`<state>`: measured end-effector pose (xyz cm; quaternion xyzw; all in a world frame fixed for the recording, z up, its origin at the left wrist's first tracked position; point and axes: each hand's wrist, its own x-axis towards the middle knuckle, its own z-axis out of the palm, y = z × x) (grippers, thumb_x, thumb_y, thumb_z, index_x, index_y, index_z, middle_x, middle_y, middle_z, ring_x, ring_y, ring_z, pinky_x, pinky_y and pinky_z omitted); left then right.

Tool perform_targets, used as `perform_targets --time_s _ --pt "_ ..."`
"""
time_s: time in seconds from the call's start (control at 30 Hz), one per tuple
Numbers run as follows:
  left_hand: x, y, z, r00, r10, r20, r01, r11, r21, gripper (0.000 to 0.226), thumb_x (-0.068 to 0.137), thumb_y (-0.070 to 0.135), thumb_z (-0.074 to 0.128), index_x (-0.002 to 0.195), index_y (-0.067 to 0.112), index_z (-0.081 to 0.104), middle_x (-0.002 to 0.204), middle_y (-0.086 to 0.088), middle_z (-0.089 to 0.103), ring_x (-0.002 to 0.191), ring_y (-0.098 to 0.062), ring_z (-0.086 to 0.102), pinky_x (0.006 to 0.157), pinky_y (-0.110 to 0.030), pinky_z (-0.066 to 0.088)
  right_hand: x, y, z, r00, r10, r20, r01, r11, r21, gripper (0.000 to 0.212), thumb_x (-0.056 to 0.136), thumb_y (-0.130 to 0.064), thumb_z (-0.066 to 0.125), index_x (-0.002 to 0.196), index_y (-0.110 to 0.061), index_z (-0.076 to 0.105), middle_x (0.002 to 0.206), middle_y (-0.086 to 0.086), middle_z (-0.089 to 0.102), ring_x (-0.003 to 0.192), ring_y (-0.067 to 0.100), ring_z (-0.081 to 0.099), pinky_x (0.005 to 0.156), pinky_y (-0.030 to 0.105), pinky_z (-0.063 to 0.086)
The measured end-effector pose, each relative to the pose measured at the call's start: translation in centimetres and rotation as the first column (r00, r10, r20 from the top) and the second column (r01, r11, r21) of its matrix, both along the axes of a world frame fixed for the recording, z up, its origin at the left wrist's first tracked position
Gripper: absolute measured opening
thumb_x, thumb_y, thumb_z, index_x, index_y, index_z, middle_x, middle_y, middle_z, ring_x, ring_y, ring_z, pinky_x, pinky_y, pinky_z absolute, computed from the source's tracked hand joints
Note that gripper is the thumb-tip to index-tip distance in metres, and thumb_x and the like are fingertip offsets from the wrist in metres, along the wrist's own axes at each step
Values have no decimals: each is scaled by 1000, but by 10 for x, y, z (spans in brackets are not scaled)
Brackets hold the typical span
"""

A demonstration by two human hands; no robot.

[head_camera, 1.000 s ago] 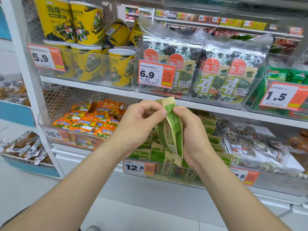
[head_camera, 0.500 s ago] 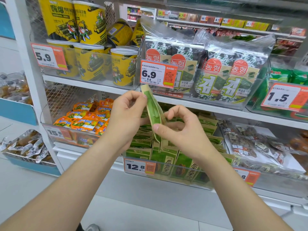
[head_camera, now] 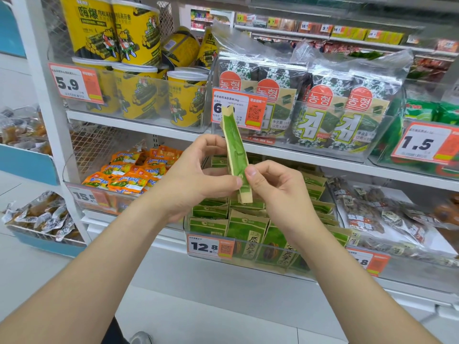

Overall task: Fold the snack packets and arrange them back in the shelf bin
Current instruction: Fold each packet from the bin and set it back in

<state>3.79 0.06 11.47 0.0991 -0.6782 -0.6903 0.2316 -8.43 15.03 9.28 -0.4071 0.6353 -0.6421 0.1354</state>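
Both hands are pinching one green packet (head_camera: pixel 234 150), left hand (head_camera: pixel 196 177) and right hand (head_camera: pixel 275 187) pressing its fold above the bin (head_camera: pixel 248 256). Next it is needing a free slot among the standing packets.

Green-and-tan folded packet (head_camera: pixel 235 155); yellow tubs (head_camera: pixel 139 33); orange sachets (head_camera: pixel 131 172), seemingly green-printed.

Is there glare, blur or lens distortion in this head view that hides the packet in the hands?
Head view: light is even, without hard shadows; the green packet is sharp and unhidden; glare sits on the clear bags around the seaweed packs; the white shelf post leans from wide-angle distortion; the far shelves look soft.
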Motion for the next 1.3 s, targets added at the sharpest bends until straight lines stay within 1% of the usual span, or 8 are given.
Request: perform_targets --time_s 0.27,0.43,0.67,0.8,0.93,1.07,1.2,1.3 --pt "4 -6 1 992 -105 -63 105 994 0 64 85 -14 76 141 11 56 141 -7 67 114 -32 76 81 -40 65 2 2 5 982 27 188 -26 1000 -8 20 103 -21 66 98 -5 77 88 6 78 76 17 70 78 32 58" --pt "2 -7 -2 991 -126 -50 121 988 -97 67 90 -21 67 144 14 50 140 -3 68 118 -30 73 85 -45 63 5 3 7 978 32 207 -35 999 10 35 87 -33 80 103 -3 73 107 7 80 94 28 76 98 55 60" --pt "2 0 -6 970 -226 90 243 886 -394 69 92 -9 75 149 20 48 134 -1 72 127 -20 68 103 -51 59 5 -1 2 985 -150 89 140 984 108 123 67 -38 100 155 -48 13 114 -13 77 107 2 73 100 41 58" --pt "0 0 -2 974 -212 80 226 894 -386 58 107 -5 53 156 25 48 140 8 70 131 -11 64 103 -40 59 5 4 9 973 -222 63 217 973 82 93 74 -33 96 142 -35 33 116 -9 68 92 -10 70 78 18 61" --pt "1 -8 -3 995 -95 27 98 909 -405 49 109 1 53 151 25 56 137 11 72 128 -7 66 103 -29 56 -7 6 12 976 -215 34 214 977 14 59 81 -14 91 120 -15 47 114 4 76 90 15 80 82 44 66" --pt "0 -14 -4 990 136 -31 -139 961 -238 24 105 15 64 129 17 71 106 0 82 85 -11 77 59 -23 58 -12 5 12 974 -225 -5 223 967 -126 46 87 1 83 97 -9 40 101 14 73 83 28 80 69 57 66" --pt "-3 -24 -13 976 203 81 -168 933 -319 24 101 6 70 117 23 73 102 4 81 95 -21 78 87 -45 66 -7 3 6 926 -332 -180 293 933 -210 53 90 2 81 120 -19 42 106 5 71 84 19 79 70 41 66" --pt "-10 -37 -24 904 417 97 -303 783 -543 33 100 -4 60 115 23 71 106 5 77 93 -18 74 88 -41 62 -13 -1 1 796 -386 -466 320 922 -217 44 94 -2 76 132 -16 58 113 1 67 99 11 70 68 35 63"
